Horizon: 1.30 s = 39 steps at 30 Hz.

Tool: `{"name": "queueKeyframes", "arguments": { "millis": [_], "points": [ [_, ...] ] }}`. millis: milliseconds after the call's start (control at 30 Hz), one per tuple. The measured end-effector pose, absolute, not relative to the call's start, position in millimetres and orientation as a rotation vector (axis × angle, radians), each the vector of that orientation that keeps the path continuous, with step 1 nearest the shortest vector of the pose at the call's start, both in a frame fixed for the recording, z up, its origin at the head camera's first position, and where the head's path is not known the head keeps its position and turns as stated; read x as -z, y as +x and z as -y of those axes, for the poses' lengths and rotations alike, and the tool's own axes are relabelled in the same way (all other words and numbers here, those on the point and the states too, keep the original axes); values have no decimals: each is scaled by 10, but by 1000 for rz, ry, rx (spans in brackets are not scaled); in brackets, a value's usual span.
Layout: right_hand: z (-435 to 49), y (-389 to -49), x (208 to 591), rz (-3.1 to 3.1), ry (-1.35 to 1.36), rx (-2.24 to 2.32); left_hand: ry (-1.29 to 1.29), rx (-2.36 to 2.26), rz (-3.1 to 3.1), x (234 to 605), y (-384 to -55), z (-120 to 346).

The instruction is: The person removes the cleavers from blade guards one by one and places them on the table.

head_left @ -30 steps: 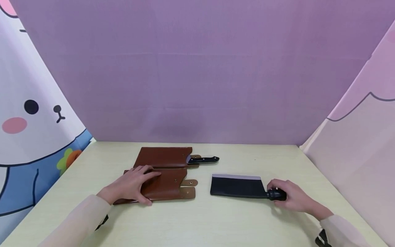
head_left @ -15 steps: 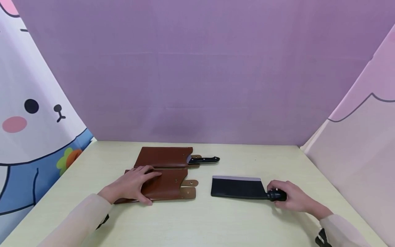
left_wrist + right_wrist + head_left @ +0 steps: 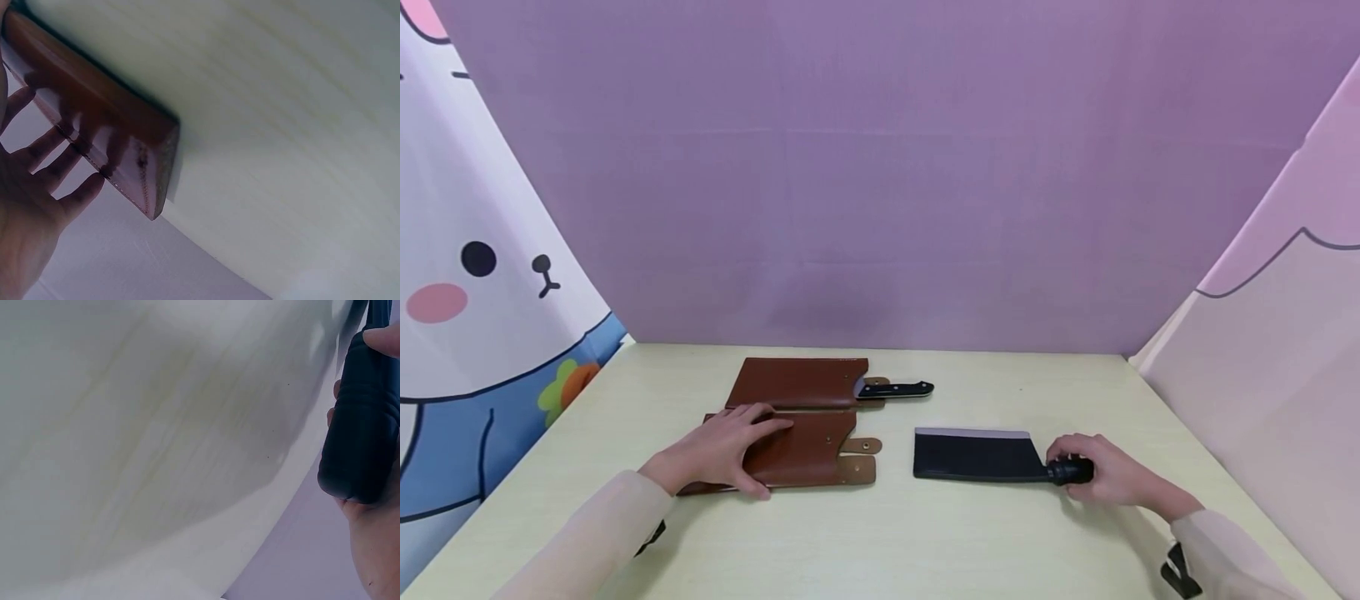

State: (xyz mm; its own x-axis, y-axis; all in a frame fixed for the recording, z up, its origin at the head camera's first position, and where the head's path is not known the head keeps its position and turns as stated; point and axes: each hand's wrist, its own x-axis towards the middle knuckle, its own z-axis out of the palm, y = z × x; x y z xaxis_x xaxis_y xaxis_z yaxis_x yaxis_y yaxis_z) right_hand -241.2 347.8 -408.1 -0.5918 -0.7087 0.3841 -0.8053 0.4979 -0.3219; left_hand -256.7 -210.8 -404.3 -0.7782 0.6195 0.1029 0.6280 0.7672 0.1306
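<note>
In the head view my left hand [image 3: 718,450] rests on the nearer brown leather knife sheath [image 3: 808,450], fingers spread and thumb by its near edge. The left wrist view shows those fingertips at the stitched edge of the sheath [image 3: 94,103]. Two tan straps stick out from its right end. To the right, my right hand [image 3: 1112,473] grips the black handle of a cleaver [image 3: 973,456]. Its dark blade with a pale edge points left, apart from the sheath. The handle [image 3: 359,419] shows in the right wrist view with fingers round it.
Behind the nearer sheath lies a second brown sheath [image 3: 801,382]; a knife [image 3: 898,389] with a riveted black handle sits in it. A purple backdrop [image 3: 880,183] rises at the back edge of the pale table [image 3: 880,550]. Printed cloths hang at both sides.
The right hand and cleaver have shifted very slightly to the left. The left hand and both sheaths look the same.
</note>
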Motion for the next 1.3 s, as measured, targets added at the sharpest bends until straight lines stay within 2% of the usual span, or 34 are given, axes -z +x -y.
{"name": "queueKeyframes", "arguments": {
  "millis": [1300],
  "points": [
    [-3510, -2440, 4106, 2668, 1204, -662, -1052, 300, 2990, 3999, -2531, 2117]
  ]
}}
